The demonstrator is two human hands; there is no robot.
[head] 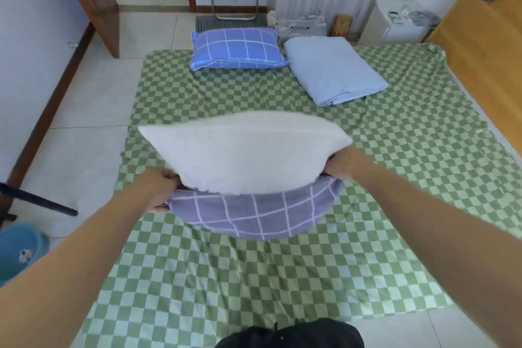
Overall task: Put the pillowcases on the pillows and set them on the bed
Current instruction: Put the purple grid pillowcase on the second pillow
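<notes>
Both forearms reach out over the bed (197, 277); the left hand (159, 188) and the right hand (343, 164) each keep a clenched grip on a side of the checked pillowcase (251, 213) at its mouth, holding it open so the white pillow (243, 150) can slide down; only its lower edge is inside, I judge; a finished pillow (236, 49) already lies at the far end, beside a folded blue blanket (333, 70).
</notes>
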